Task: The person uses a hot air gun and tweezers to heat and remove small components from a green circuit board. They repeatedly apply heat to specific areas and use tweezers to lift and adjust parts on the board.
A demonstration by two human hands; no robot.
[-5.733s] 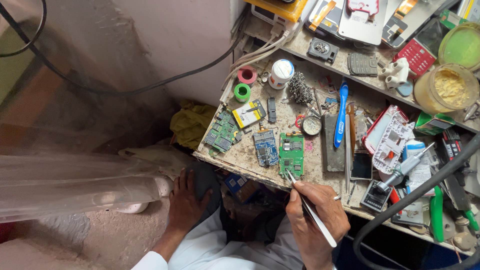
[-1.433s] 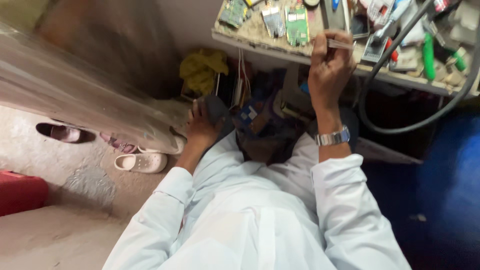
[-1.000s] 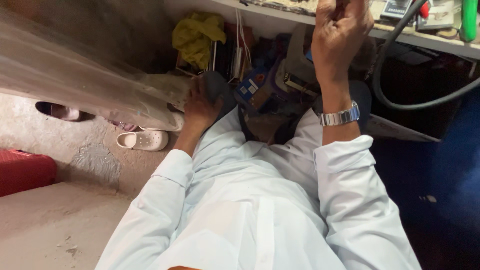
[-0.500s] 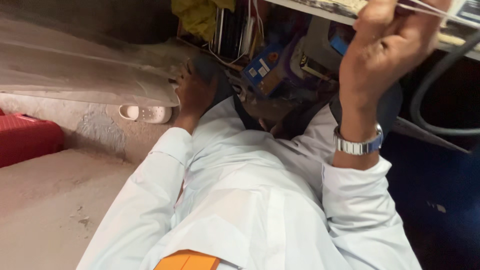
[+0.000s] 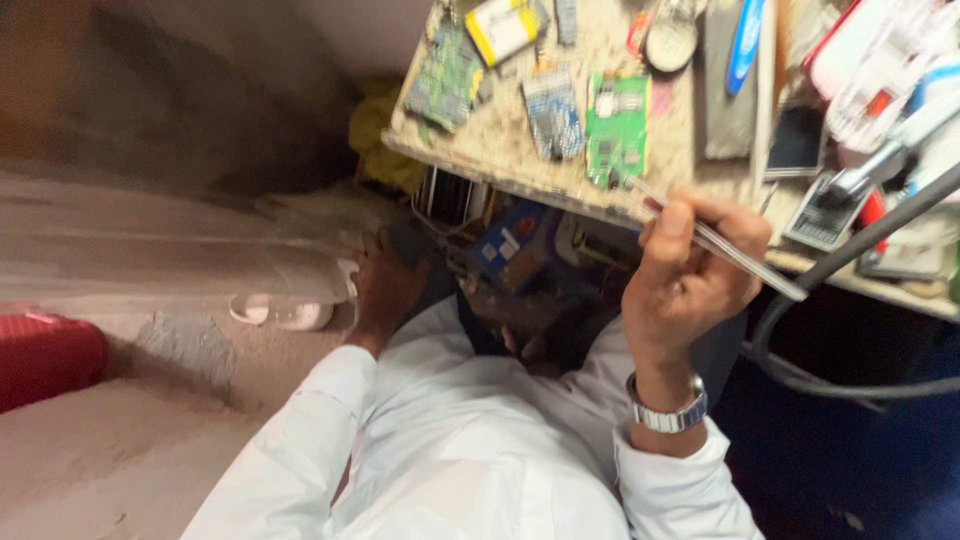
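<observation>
My right hand [image 5: 690, 275] is closed around a pair of thin metal tweezers [image 5: 745, 262], raised at the front edge of the workbench [image 5: 500, 150]. The tweezer tips point at a green circuit board [image 5: 615, 125] lying on the bench. A blue circuit board [image 5: 553, 110] lies just left of it. My left hand [image 5: 385, 290] rests low on my knee under the bench, fingers spread, holding nothing. A metal watch [image 5: 665, 415] sits on my right wrist.
The bench holds another green board [image 5: 445, 70], a yellow-framed part [image 5: 505, 25], a round lens [image 5: 670, 30], a blue pen [image 5: 745, 45] and phone parts [image 5: 830, 205]. A black cable [image 5: 830, 385] loops at the right. Below lie a yellow cloth [image 5: 370, 130], white sandals [image 5: 275, 312], a red object [image 5: 45, 355].
The view has swung back up from my lap and the floor to the bench top. My right hand stays raised with the tweezers; my left hand stays on my knee.
</observation>
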